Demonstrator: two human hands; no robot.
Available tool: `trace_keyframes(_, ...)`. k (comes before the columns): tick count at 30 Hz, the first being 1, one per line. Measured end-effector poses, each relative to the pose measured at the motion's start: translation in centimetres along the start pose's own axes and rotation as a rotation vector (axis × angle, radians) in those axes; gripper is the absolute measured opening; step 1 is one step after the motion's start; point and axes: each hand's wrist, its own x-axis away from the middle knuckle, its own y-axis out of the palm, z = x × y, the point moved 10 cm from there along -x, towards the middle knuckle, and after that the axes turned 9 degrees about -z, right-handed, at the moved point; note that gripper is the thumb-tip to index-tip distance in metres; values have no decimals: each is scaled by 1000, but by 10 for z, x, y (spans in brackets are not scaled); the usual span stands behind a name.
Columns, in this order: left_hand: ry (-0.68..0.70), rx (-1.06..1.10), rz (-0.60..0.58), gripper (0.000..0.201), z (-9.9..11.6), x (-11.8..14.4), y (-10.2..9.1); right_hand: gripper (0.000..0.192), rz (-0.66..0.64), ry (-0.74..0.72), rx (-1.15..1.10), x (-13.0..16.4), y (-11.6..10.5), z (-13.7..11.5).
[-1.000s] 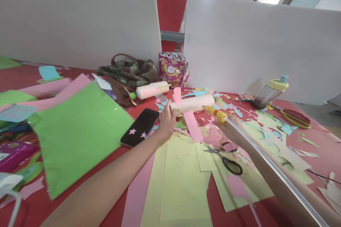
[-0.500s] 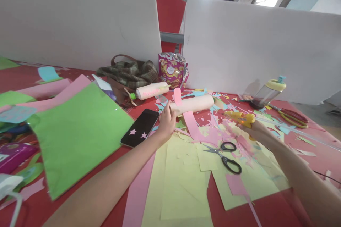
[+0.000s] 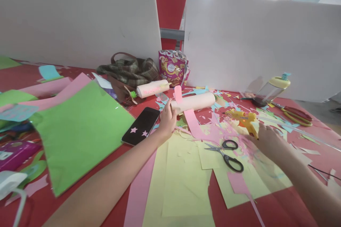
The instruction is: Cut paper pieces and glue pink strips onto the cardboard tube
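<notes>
Glue gun (image 3: 243,117) now set down, right hand (image 3: 268,140) beside

Black scissors (image 3: 225,153); phone (image 3: 141,126); snack bag (image 3: 173,68)

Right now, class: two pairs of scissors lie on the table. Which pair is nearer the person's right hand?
The black-handled scissors, lying on yellow paper beside the right hand. The red-and-yellow-handled scissors lie farther back, near the bottle.

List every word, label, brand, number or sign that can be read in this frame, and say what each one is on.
None can be read.
Snack bag: printing at the top and around a round picture, too blurred to read.
Phone: two pink stars on the dark face, no words.
Purple case: a small white label, too small to read.
Roll with pink markings: markings too faint to read.
</notes>
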Motion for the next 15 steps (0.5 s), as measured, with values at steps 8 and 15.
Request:
trace_keyframes(8,10,8,4,46,-2,-1,0,19,-215,-491,290,58,11,-129)
trace_keyframes(15,-2,124,13,45,-9,-2,-1,26,-210,-931,-2,56,13,-235)
